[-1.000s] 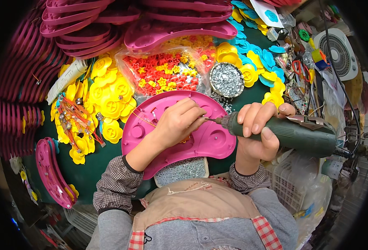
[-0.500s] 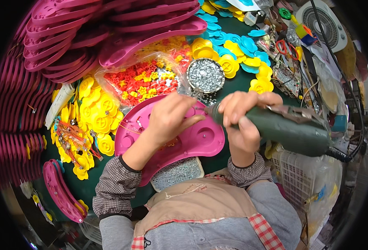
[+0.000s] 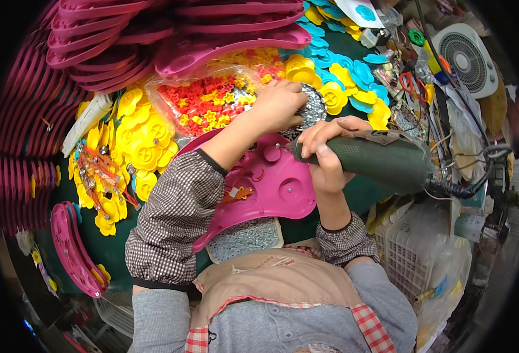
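Left hand (image 3: 280, 105) had lifted off the pink plastic panel (image 3: 277, 188) to the dish of small screws (image 3: 312, 109), fingers dipped in, grip unclear, apparently fetching a screw; right hand (image 3: 327, 159) stayed clenched around the green power screwdriver (image 3: 383, 159), its tip over the panel below those fingers.

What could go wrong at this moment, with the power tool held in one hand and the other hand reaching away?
The right hand alone holds the green electric screwdriver, its tip near the pink plastic panel; it might slip and mark the plastic. The left hand reaches into the silvery dish of screws, so nothing steadies the panel, which could shift. The left sleeve crosses the panel and could brush small loose parts off it.
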Motion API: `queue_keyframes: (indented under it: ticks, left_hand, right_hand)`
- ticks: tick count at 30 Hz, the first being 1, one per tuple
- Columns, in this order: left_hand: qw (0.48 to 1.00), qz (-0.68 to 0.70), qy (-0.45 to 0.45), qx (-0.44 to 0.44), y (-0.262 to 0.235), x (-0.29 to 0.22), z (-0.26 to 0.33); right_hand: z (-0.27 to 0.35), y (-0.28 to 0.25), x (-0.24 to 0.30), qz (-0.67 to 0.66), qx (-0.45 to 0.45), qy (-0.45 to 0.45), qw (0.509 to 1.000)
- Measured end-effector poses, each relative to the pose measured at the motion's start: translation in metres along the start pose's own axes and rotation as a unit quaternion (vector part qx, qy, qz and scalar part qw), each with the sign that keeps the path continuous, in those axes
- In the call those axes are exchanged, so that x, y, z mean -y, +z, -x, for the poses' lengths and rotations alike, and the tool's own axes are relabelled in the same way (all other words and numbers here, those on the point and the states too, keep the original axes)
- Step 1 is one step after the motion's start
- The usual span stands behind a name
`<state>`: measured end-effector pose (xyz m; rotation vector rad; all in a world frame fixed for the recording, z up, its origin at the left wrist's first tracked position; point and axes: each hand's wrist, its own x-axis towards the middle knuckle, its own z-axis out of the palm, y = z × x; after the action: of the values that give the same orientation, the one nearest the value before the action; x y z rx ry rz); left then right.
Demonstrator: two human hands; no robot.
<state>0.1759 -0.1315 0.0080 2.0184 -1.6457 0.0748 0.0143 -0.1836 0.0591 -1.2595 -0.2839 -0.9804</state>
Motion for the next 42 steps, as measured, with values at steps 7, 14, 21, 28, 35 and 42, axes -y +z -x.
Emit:
queue_keyframes:
  ticks: [7, 14, 21, 28, 35, 42]
  left_hand:
    - [0.989, 0.125, -0.032, 0.071, -0.008, 0.022, -0.012]
    - [0.968, 0.235, -0.079, -0.022, -0.002, 0.019, -0.011]
    - [0.879, 0.435, -0.187, -0.060, -0.020, 0.021, 0.013]
    - [0.817, 0.521, -0.240, -0.063, -0.046, 0.018, 0.062]
    - [0.785, 0.516, -0.338, -0.052, -0.041, -0.013, 0.150]
    - [0.825, 0.450, -0.331, -0.087, -0.036, -0.024, 0.149]
  right_hand:
    - [-0.001, 0.022, -0.019, 0.002, -0.005, 0.055, 0.998]
    - [0.003, 0.017, -0.033, 0.048, 0.024, 0.093, 0.994]
    - [0.005, 0.021, -0.038, -0.005, 0.002, 0.045, 0.999]
    - [-0.002, 0.028, -0.040, 0.041, 0.024, 0.103, 0.994]
    - [-0.008, 0.026, -0.052, 0.071, 0.098, 0.124, 0.985]
    - [-0.005, 0.014, -0.057, 0.090, 0.169, 0.083, 0.978]
